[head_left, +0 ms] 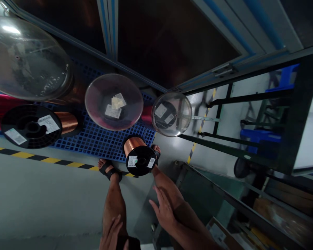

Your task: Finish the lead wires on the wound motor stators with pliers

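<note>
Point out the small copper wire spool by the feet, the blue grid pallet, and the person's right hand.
small copper wire spool [141, 160]: head view, black end flange.
blue grid pallet [99, 140]: head view, bare grid.
right hand [163, 209]: head view, back of hand.

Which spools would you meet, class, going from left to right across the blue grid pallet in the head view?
Black-flanged copper wire spool lying on its side → wide clear-flanged spool with paper labels → small black-flanged copper spool by the feet → smaller clear-flanged spool.

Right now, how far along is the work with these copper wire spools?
Done: several spools already sit on the blue grid pallet. In hand: nothing; the left hand and right hand rest empty on the legs. Left: one small copper spool stands on the floor between the feet, off the pallet.
</note>
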`<state>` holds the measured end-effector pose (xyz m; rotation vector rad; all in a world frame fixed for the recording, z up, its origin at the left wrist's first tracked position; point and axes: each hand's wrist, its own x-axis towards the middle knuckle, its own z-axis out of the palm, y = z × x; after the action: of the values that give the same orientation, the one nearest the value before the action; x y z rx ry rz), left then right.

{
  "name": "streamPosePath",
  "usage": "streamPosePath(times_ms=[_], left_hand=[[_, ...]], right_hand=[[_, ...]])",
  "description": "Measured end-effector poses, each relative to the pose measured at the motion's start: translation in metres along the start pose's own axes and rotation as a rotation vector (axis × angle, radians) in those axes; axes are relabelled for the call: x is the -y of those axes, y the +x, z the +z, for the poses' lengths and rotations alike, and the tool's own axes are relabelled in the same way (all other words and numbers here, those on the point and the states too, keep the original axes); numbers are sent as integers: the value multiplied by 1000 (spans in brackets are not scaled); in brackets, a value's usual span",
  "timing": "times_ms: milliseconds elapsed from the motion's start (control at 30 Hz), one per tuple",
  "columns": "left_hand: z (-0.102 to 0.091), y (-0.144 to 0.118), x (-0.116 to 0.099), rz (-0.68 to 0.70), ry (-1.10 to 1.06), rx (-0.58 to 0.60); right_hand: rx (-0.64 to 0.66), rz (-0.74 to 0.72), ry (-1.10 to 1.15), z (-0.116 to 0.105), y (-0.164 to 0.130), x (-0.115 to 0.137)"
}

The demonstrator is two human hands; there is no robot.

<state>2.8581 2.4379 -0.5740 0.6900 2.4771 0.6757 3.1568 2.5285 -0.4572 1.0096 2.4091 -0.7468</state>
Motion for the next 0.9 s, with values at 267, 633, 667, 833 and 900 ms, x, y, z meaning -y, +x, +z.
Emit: streamPosePath(times_ms=[267, 633, 667, 833, 900], left_hand=[[4, -4, 9, 0, -14, -23], [1, -5, 12, -44, -9, -56], [1, -6, 12, -47, -5, -57], [-1, -6, 13, -49, 20, -51], [-1, -7, 14, -42, 30, -43]], right_hand=[[26, -9, -55, 4, -3, -4], [5, -27, -73, 11, -6, -6], [4, -28, -72, 11, -6, -6], [2, -27, -60, 7, -2, -1], [-4, -31, -49, 3, 0, 3]])
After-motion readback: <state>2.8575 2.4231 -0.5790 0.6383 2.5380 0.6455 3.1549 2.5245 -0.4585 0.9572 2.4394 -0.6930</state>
